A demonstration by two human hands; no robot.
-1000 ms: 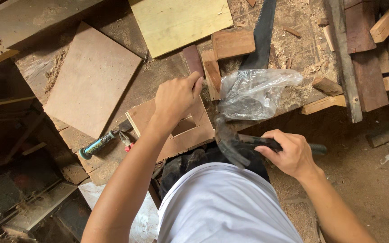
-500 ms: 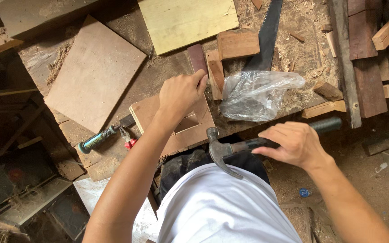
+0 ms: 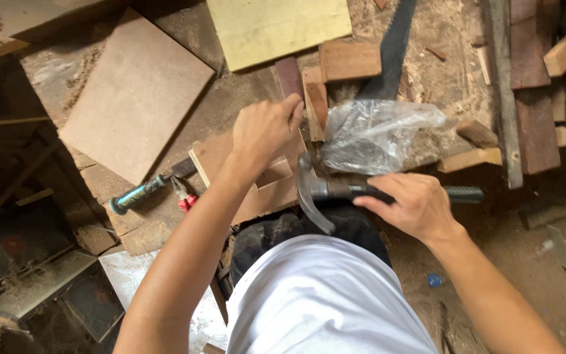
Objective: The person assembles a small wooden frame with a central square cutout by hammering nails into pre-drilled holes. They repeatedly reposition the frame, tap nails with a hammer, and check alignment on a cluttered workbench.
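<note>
- The claw hammer [image 3: 335,191] lies level just near of the small wooden box [image 3: 257,180], its steel head and curved claw pointing left and toward the person, its dark handle running right to a green grip end.
- The right hand [image 3: 414,206] is wrapped over the middle of the handle from above, fingers [image 3: 380,196] curled closed around it, knuckles up; the forearm comes in from the lower right with the wrist nearly straight.
- The left hand [image 3: 266,131] reaches forward over the box with the arm almost fully stretched from the lower left. Its fingers are bunched together and bent down at the far edge of the box, beside a dark reddish wood strip [image 3: 289,77]; whether they pinch anything cannot be told, as the back of the hand hides it.
- The box sits on the dusty surface [image 3: 244,98], right in front of the person's lap.
- Just right of the box lies a crumpled clear plastic bag [image 3: 378,134], touching the hammer's handle.
- Left of the box lie red-handled pliers [image 3: 183,195] and a chisel [image 3: 145,190] with a blue-green handle.
- Further out: a brown board [image 3: 135,98] at far left, a pale yellow board [image 3: 280,29] at the far edge, a dark saw blade [image 3: 391,49] slanting beside it, and wood offcuts [image 3: 470,157] at right.
</note>
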